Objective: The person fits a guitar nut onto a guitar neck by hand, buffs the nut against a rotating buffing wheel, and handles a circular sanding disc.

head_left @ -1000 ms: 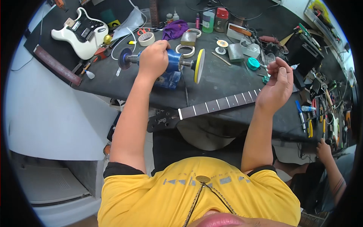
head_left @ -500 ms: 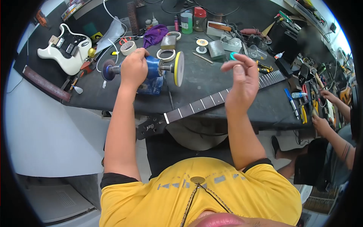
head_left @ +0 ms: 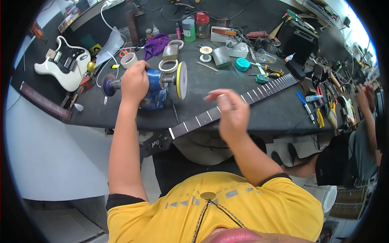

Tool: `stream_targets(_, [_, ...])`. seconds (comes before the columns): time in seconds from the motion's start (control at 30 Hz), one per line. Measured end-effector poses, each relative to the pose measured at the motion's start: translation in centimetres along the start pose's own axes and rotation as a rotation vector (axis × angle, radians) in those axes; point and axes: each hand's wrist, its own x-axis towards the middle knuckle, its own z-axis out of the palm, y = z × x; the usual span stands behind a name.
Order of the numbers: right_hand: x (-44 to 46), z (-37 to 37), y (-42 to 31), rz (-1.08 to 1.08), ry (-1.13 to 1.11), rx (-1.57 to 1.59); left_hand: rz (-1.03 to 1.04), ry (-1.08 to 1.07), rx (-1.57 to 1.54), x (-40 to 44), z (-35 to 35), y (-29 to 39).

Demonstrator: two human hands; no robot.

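My left hand (head_left: 135,81) is closed over the left side of a blue bench grinder (head_left: 154,79) on the dark workbench. A disc with a yellow edge (head_left: 182,80) sits on the grinder's right shaft, and a darker wheel (head_left: 108,85) is on the left one. My right hand (head_left: 234,115) hovers above a guitar neck (head_left: 210,116), its fingers loosely bent and slightly blurred; nothing shows in them. The neck lies diagonally along the bench, with its black headstock (head_left: 156,142) over the front edge near my body.
A white guitar body (head_left: 67,67) lies at the left. Tape rolls (head_left: 168,66), a purple cloth (head_left: 156,45), a solder spool (head_left: 206,53) and bottles (head_left: 189,28) stand behind. Pliers (head_left: 320,118) and a blue pen (head_left: 305,106) are at right, near a co-worker's hands (head_left: 365,97).
My right hand has moved left and down, closer to the disc, uncovering a teal round container and screwdrivers. My left hand stays on the grinder. The view has shifted slightly; the co-worker's hands have risen together.
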Motion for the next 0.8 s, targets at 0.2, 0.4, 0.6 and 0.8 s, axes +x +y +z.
stream_targets(0.2, [4.6, -1.6, -1.7, -0.179, 0.374, 0.202, -0.026, -0.016, 0.02, 0.1, 0.0, 0.4])
stream_targets(0.4, [2.0, 6.6, 2.0, -0.106, -0.182, 0.026, 0.032, 0.004, -0.014, -0.1, 0.2, -0.4])
stream_targets(0.6, [3.0, -1.1, 0.3, 0.003, 0.236, 0.197, 0.012, 0.034, -0.003, -0.2, 0.2, -0.4])
stream_targets(0.8, [5.9, 0.0, -1.3, -0.313, 0.518, 0.449, -0.022, 0.01, 0.001, -0.1, 0.3, -0.4])
